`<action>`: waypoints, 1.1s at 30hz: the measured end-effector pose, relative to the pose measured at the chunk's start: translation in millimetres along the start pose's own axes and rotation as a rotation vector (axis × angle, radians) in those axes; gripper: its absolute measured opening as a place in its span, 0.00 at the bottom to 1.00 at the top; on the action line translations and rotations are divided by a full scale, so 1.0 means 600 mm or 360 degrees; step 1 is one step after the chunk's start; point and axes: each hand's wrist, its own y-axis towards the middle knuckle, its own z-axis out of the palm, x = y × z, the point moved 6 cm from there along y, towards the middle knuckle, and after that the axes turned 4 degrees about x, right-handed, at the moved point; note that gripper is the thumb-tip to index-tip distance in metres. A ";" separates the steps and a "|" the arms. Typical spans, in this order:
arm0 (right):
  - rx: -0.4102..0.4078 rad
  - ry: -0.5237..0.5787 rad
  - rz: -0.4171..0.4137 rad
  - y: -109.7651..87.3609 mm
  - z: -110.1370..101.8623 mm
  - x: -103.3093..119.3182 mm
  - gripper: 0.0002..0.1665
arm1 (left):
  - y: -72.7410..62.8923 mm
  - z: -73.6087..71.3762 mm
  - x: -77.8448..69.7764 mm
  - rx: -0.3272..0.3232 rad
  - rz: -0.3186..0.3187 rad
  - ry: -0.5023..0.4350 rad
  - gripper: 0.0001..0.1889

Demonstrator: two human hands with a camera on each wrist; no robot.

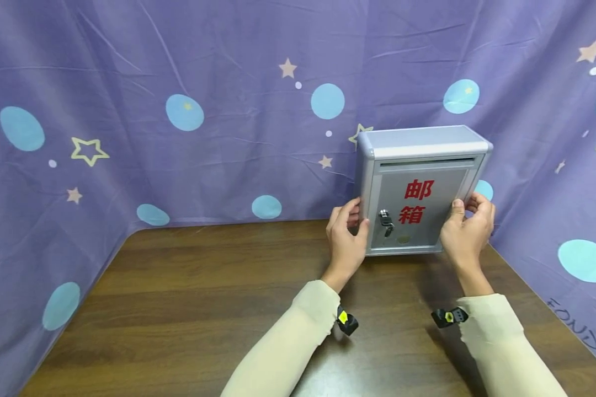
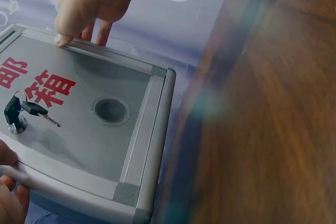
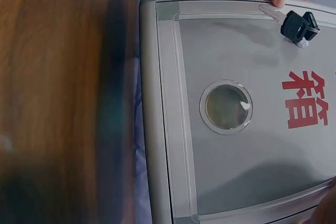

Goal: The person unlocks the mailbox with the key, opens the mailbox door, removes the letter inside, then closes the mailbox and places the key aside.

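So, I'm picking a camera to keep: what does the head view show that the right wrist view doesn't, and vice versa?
Only the head view: the slot, the upper red character, the sleeves and the stars.

Only the right wrist view: a white, heart-shaped spot on the round window.

Both: the box, window, lower red character, keys, table, curtain, left hand and right hand, though the wrist view crops both hands.

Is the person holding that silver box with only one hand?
No, the left hand grips one side of the silver box and the right hand grips the other.
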 end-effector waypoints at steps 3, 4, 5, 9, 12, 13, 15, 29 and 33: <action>-0.0013 0.0027 -0.0032 -0.003 0.005 0.010 0.17 | 0.004 -0.011 0.000 0.0008 -0.0013 -0.0006 0.24; -0.0019 0.0035 -0.0051 -0.003 0.007 0.013 0.17 | 0.006 -0.015 0.002 0.0008 -0.0017 -0.0006 0.24; -0.0026 0.0038 -0.0061 -0.005 0.010 0.016 0.17 | 0.007 -0.019 0.003 0.0007 -0.0021 -0.0010 0.24; -0.0040 0.0036 -0.0080 -0.012 0.024 0.026 0.18 | 0.016 -0.037 0.006 -0.0004 0.0001 -0.0023 0.25; -0.0036 0.0030 -0.0060 -0.018 0.035 0.037 0.19 | 0.023 -0.054 0.007 -0.0024 0.0027 -0.0031 0.25; -0.0036 0.0028 -0.0053 -0.020 0.038 0.040 0.19 | 0.025 -0.060 0.007 -0.0032 0.0034 -0.0035 0.25; -0.0029 0.0034 -0.0051 -0.024 0.046 0.049 0.19 | 0.030 -0.071 0.007 -0.0053 0.0038 -0.0040 0.25; -0.0023 0.0123 -0.0125 -0.054 0.103 0.107 0.18 | 0.062 -0.161 -0.048 -0.0094 0.0052 -0.0002 0.22; -0.0019 0.0150 -0.0118 -0.061 0.116 0.119 0.17 | 0.067 -0.179 -0.048 -0.0086 0.0030 -0.0012 0.22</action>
